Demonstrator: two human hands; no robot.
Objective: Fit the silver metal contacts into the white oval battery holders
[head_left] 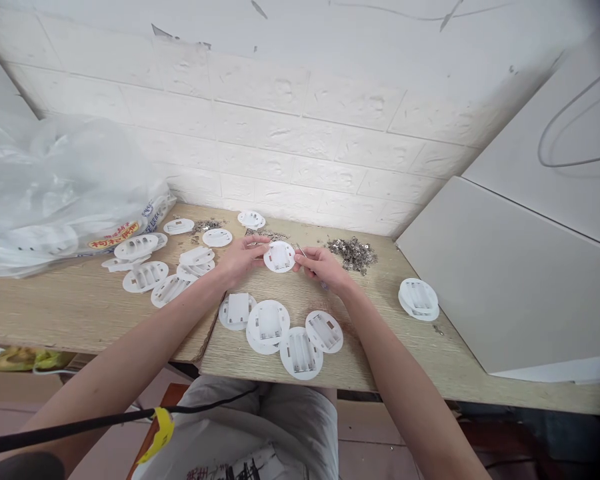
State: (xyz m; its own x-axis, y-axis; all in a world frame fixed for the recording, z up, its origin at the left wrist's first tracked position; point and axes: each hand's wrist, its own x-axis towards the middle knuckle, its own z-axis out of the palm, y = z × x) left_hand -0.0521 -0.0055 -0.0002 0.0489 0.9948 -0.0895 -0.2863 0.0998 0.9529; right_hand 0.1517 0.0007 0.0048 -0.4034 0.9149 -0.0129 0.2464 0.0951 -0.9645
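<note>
My left hand (243, 261) grips the left edge of a round white battery holder (280, 257), raised a little above the wooden table. At its right edge is my right hand (323, 265), closed around a thin metal tool (301, 251) whose kind I cannot make out. The fingers of that hand also seem to touch the holder's rim. Nearer my body lie several more round white battery holders (301, 353), some overlapping. A heap of small metal pieces (353, 255) sits just beyond my right hand.
A large clear plastic bag (70, 187) with white parts inside fills the left. More holders (145, 275) lie beside it. At the right, stacked holders (419, 298) stand near a white panel (520, 280). A white brick-patterned wall (290, 140) closes off the back. A black cable (115, 419) crosses the lower left.
</note>
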